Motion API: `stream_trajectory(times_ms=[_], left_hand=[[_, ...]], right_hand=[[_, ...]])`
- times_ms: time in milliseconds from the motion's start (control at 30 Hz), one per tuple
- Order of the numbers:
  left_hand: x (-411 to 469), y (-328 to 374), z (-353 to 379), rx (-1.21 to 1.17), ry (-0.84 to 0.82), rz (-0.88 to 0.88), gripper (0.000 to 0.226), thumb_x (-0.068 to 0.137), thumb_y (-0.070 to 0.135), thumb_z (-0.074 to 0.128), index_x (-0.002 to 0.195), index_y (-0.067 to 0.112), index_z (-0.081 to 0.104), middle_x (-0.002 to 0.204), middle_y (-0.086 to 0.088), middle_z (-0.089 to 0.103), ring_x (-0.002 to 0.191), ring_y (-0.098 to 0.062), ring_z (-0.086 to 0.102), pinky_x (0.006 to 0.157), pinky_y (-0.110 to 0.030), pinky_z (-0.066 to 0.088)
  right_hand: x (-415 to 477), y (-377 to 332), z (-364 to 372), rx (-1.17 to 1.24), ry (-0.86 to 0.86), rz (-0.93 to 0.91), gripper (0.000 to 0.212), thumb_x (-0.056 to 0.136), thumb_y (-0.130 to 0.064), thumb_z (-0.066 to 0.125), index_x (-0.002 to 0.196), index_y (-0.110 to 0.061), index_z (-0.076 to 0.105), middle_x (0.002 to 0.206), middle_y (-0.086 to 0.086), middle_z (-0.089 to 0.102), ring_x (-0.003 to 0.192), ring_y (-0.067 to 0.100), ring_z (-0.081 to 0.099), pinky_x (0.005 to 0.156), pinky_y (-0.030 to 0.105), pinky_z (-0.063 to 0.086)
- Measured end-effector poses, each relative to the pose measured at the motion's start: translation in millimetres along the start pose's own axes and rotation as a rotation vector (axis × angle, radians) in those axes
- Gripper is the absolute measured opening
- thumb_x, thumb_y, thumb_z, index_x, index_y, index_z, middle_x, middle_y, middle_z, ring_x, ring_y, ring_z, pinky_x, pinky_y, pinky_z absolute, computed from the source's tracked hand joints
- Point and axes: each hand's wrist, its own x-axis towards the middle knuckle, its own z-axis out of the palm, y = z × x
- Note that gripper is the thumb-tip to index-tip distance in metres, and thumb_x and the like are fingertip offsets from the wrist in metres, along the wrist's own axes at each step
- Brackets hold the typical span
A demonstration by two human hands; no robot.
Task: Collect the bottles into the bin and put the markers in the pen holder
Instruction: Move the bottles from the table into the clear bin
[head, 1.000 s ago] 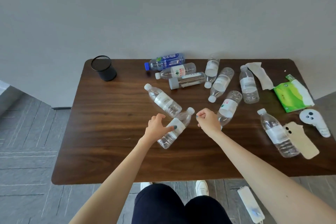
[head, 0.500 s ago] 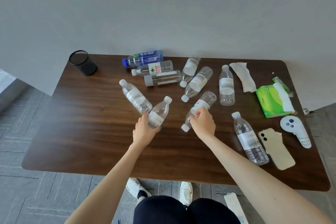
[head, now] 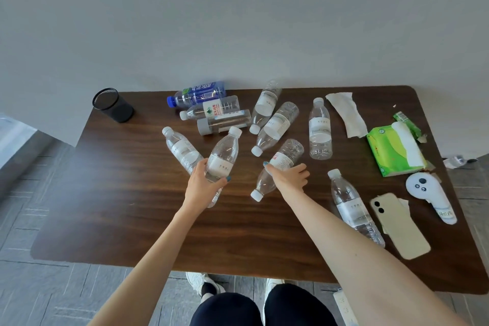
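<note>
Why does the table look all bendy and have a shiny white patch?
Head view: the wide-angle lens curves the table edges; soft light glares off the wood near its left edge, by the pen holder; the clear bottles glint; everything stays fairly sharp.

Desk (head: 111, 214): dark wood grain, pushed against the pale wall in front of me.
Tissue pack (head: 391, 152): green, far right, one white sheet sticking out.
Loose tissue (head: 346, 114): crumpled, near the back edge.
Phone (head: 397, 225): cream, face down on my right.
Controller (head: 430, 197): white, just beside the phone.
Floor (head: 39, 296): grey planks.
</note>
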Motion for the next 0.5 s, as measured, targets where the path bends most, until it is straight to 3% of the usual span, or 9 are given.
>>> stream_trajectory(times_ms=[267,400,500], left_hand=[[-1,-10,-3,-0.066,0.018,-0.055,0.076,0.076,0.030,0.078,0.140,0.021,0.037,0.129,-0.003,0.056,0.115,-0.020,0.057,0.084,-0.031,0.046],[0,-13,-12,-0.099,0.030,-0.065,0.074,0.076,0.032,0.078,0.138,0.022,0.038,0.127,-0.003,0.058,0.110,-0.019,0.058,0.081,-0.029,0.045],[-1,-16,-26,-0.115,0.049,-0.071,0.072,0.077,0.032,0.077,0.137,0.021,0.040,0.126,-0.002,0.058,0.105,-0.016,0.059,0.078,-0.025,0.045]], right_hand=[[-1,10,12,0.051,-0.022,0.017,0.091,0.071,-0.034,0.078,0.138,-0.008,0.022,0.136,0.016,0.036,0.122,0.035,0.046,0.091,0.046,0.049],[-21,6,13,0.038,0.092,-0.198,0.078,0.070,-0.030,0.078,0.128,-0.011,0.029,0.125,0.012,0.038,0.102,0.032,0.058,0.071,0.038,0.053],[-39,-13,18,0.044,0.088,-0.355,0.075,0.068,-0.030,0.078,0.124,-0.015,0.031,0.123,0.009,0.038,0.096,0.029,0.059,0.070,0.038,0.055]])
